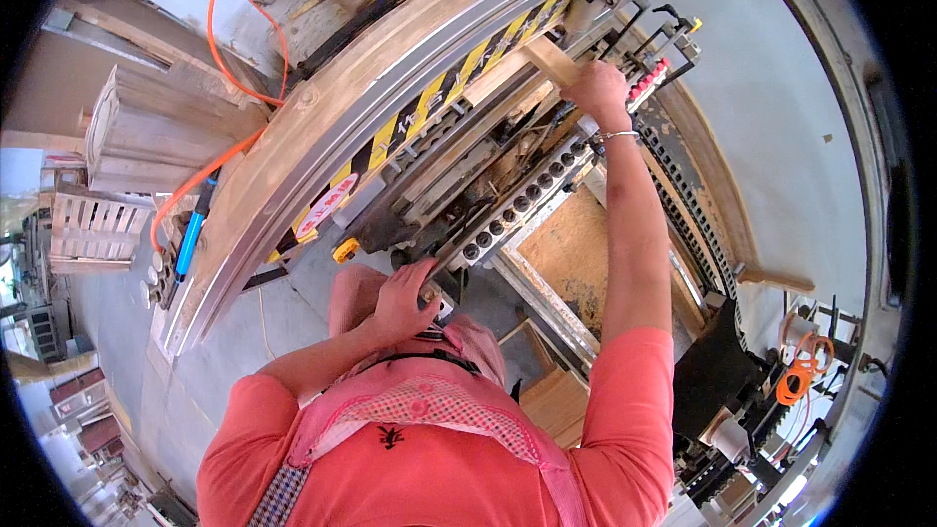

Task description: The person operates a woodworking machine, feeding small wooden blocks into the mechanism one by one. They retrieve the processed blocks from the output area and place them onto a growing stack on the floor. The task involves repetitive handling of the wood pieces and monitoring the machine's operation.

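Observation:
My right hand (597,96) is stretched far forward over a long woodworking machine. Its fingers are closed round the near end of a short light wooden board (552,62). A second pale wood piece (496,76) lies just left of that board, beside the black-and-yellow striped guard. Close to my body, my left hand (402,303) rests at the near end of the machine's metal rail (527,197), which carries a row of black round knobs. The left fingers and thumb are apart, and I see nothing held between them.
An orange hose (209,174) and a blue-handled tool (191,242) are at the left of the long machine frame (322,78). A black chain track (698,205) runs along the right. Wood panels (554,402) lie low beside me. Stacked boards (166,127) stand far left.

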The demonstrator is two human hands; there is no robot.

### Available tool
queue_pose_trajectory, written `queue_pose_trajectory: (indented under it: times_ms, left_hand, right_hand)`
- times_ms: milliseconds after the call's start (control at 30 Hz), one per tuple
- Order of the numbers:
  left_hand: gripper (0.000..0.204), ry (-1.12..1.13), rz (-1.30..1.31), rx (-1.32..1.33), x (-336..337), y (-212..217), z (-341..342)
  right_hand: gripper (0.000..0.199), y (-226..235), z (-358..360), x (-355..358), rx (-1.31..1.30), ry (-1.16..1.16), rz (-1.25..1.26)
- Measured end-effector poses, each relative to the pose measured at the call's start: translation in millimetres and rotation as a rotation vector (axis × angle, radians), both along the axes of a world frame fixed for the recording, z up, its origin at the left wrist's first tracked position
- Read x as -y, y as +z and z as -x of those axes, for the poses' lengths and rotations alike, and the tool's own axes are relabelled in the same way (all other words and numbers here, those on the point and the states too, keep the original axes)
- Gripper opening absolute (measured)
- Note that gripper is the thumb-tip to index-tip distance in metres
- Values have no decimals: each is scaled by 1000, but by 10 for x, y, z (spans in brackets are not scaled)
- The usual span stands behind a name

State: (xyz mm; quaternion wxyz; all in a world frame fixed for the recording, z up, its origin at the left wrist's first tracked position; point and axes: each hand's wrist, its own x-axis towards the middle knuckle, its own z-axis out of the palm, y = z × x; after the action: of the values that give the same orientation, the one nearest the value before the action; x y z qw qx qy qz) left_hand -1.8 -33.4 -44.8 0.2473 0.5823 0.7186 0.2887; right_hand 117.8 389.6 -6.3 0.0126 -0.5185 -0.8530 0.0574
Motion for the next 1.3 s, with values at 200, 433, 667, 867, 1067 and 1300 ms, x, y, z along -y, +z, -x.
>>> queue_pose_trajectory:
  times_ms: [200,433,667,867,1067,1300]
  left_hand:
    - [54,-8,43,-15,15,-7,1]
    - [53,-32,71,97,31,53,66]
    - [47,-170,-36,218,83,-214,193]
    - [50,-189,-62,337,86,-280,231]
    - [50,-175,-117,346,72,-322,217]
    - [53,-210,-122,267,39,-445,257]
  right_hand:
    - [43,-33,1,-16,11,-3,-20]
    - [48,-31,19,-46,84,38,1]
    - [50,-159,-118,179,-43,53,-216]
    - [43,92,-247,1621,-716,-176,-121]
    - [21,22,-828,3533,-815,-440,28]
    - [19,-15,-1252,5464,-871,-943,1]
